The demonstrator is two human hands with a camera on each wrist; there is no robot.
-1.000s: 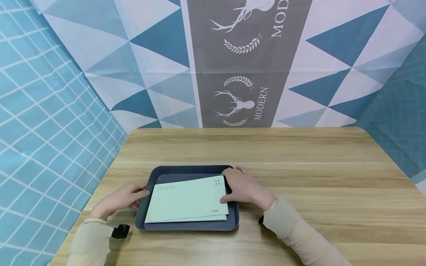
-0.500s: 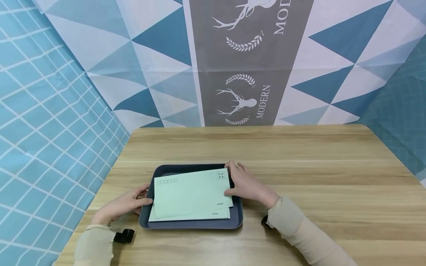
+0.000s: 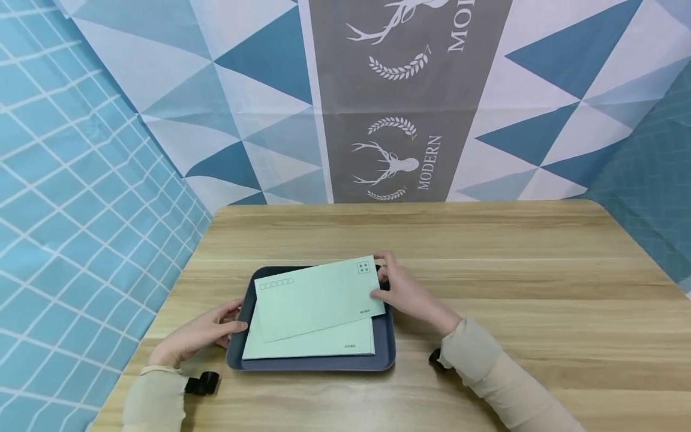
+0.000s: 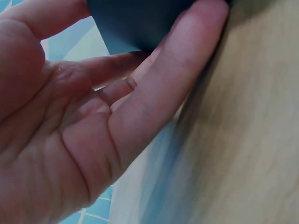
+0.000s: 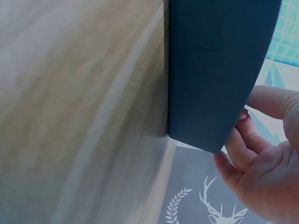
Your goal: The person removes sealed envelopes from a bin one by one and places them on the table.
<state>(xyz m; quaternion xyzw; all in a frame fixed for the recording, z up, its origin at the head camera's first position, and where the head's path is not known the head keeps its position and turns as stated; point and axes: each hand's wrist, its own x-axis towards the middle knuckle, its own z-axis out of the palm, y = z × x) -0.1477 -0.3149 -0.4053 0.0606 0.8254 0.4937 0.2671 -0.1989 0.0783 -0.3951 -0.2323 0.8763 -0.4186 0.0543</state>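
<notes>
A dark blue-grey tray (image 3: 318,364) stands on the table with pale green envelopes (image 3: 318,345) lying in it. The top envelope (image 3: 321,297) is tilted, its right end raised toward the upper right of the tray. My right hand (image 3: 410,297) pinches that end, thumb on the printed face and fingers behind. At the tray's left side my left hand (image 3: 205,330) holds the rim, thumb on top. In the left wrist view the fingers (image 4: 159,84) reach under the tray wall (image 4: 131,23). The right wrist view shows the tray's outer wall (image 5: 215,70) in front of the envelope, hiding it.
The wooden table (image 3: 513,270) extends to the right of and behind the tray. A patterned cloth (image 3: 378,90) hangs at the back edge, and a blue checked cloth (image 3: 81,210) on the left. Each wrist wears a black device (image 3: 202,384).
My right hand has lifted the top envelope's right end and drawn it up and to the right, exposing more of the envelopes beneath. The left hand stays at the tray's rim.
</notes>
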